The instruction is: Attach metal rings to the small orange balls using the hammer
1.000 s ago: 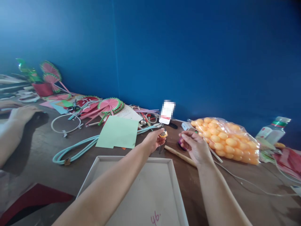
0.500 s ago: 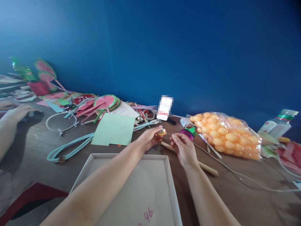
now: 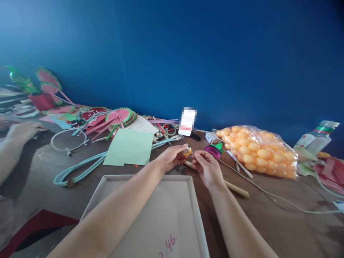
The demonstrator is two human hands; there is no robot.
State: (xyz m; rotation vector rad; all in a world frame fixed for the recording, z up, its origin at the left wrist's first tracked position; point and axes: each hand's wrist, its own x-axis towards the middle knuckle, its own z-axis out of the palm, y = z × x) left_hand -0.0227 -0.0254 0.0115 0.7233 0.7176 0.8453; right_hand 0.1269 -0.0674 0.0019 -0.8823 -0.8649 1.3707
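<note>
Gold-coloured and apparently metal, a small shiny ball (image 3: 186,150) is held just beyond the far rim of the shallow pale-grey open tray (image 3: 166,202), the reference point for this report. Left hand (image 3: 171,158): grasping the ball between thumb and fingers. Right hand (image 3: 211,171): thumb and forefinger drawn together in a pinch just beside the ball; whether anything thin is caught there cannot be determined, the fingertips being small and partly hidden. Step in hand, as judged: close two-handed finger work on the ball. The next move would call for a steady left grip and a fine, short adjustment by the right fingertips. Clearances: the tray's raised far edge passes beneath the left forearm. A tan wooden rod (image 3: 238,189), right of the tray, runs under the right wrist and could roll if nudged. Beyond the tray's far right corner sits a round purple ornament with green leaves (image 3: 213,152). Room appears widest right of the tray, where the brown table (image 3: 268,229) carries a thin white cable (image 3: 317,212).
</note>
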